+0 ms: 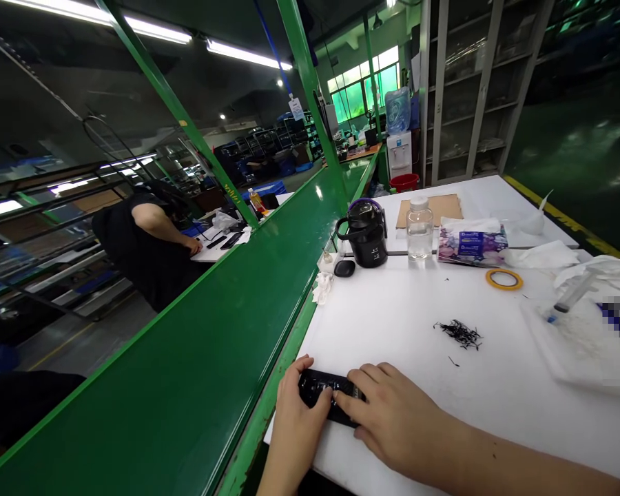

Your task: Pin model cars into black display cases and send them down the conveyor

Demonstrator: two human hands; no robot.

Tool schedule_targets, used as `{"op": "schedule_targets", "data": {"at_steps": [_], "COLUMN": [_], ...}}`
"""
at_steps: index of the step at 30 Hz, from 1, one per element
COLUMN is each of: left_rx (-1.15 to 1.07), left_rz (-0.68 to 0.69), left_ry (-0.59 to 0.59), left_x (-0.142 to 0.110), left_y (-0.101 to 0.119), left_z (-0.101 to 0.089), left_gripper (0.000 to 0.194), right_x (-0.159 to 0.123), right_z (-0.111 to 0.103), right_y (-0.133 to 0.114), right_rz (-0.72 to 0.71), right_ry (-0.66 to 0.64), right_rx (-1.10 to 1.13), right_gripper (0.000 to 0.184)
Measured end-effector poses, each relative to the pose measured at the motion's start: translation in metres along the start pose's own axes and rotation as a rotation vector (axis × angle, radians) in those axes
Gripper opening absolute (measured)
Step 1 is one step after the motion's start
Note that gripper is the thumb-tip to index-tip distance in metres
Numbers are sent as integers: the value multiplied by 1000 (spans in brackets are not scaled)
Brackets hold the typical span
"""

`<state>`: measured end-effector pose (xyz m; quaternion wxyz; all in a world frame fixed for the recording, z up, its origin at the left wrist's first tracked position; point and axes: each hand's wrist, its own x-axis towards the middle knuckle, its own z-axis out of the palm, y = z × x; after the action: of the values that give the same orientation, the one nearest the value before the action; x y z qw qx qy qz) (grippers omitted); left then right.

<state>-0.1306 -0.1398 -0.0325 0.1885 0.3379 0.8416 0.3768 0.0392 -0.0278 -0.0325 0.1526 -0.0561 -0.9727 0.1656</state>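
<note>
A black, glossy, flat rectangular device point(317, 380) lies at the near left edge of the white tabletop; its exact kind I cannot make out. My left hand point(300, 417) is closed around its left end, with the thumb lying on the top face. My right hand point(390, 417) grips the right end, its fingers bent over the surface close to the left thumb. The fingers cover much of the device's right half. Beyond my right hand is a small heap of thin black strips point(462, 333), with a loose one nearer to me.
A green barrier point(227, 331) runs along the table's left side. Farther back stand a black jug point(369, 241), a clear bottle point(420, 231) and a tissue pack point(472, 242). Yellow tape point(503, 279) and a syringe point(573, 293) are at right. Another person point(145, 241) bends over a bench beyond the barrier.
</note>
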Motion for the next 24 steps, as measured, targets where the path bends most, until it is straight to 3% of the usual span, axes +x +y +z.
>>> {"op": "schedule_targets", "data": {"at_steps": [8, 16, 24], "left_rx": [16, 49, 4], "left_rz": [-21, 9, 35], "left_ry": [38, -1, 35], "left_x": [5, 11, 7], "left_y": [2, -4, -1], "left_z": [-2, -6, -1], "left_gripper": [51, 47, 28], "right_x": [-6, -4, -5], "right_z": [1, 5, 12], "right_y": [3, 1, 1], "right_rz": [-25, -27, -47], "right_ry": [8, 22, 64], "right_rx": [16, -28, -81], "right_gripper": [44, 47, 42]}}
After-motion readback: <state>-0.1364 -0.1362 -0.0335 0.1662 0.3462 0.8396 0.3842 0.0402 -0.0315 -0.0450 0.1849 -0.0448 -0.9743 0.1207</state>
